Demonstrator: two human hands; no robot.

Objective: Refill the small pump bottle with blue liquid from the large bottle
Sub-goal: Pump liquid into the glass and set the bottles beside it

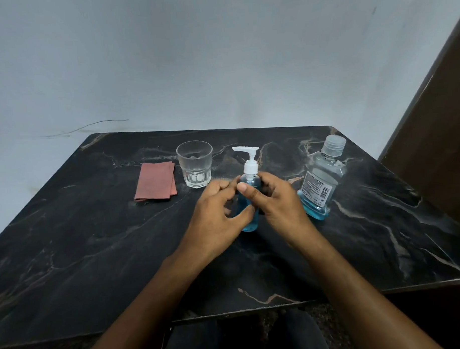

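The small pump bottle [250,220] stands upright mid-table, clear plastic with blue liquid and a white pump head whose spout points left. My right hand [276,201] wraps the bottle from the right, thumb across its front below the neck. From the left, my left hand [220,216] curls around it, thumb on the lower body and fingertips near the shoulder. Just right of the hands stands the large bottle [320,181], clear with a ribbed clear cap on, a white label, and blue liquid only at its bottom.
An empty faceted glass tumbler [195,163] stands behind and left of the pump bottle. A folded reddish-brown cloth [155,181] lies left of the glass. The dark marble table [95,244] meets a pale wall at the back; a dark wooden panel [436,141] rises at the right.
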